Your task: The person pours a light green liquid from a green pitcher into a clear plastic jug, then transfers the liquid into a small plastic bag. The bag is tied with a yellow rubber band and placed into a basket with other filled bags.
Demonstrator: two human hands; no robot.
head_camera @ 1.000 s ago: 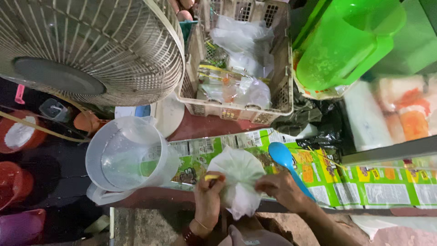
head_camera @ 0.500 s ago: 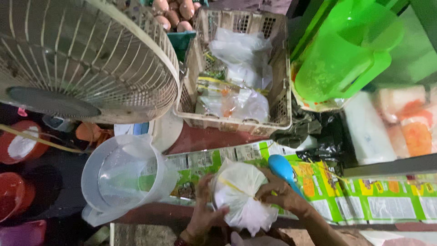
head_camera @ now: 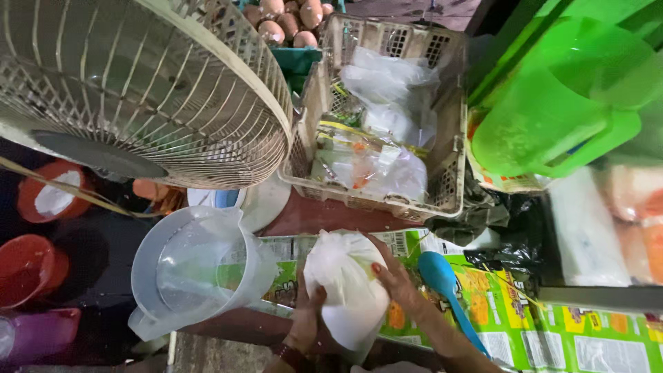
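Observation:
Both of my hands hold a small white plastic bag full of something pale, low in the middle of the head view. My left hand grips its lower left side. My right hand clasps its right side, fingers wrapped around the bag. A clear plastic jug stands just to the left of the bag. A blue spoon lies to the right on a green printed sheet.
A large fan guard fills the upper left. A beige basket holds plastic bags. A green jug stands at upper right, eggs at the top, red bowls at left.
The bag has been gathered up and lifted, and both hands now close more tightly around it. The view has shifted slightly upward, showing more eggs.

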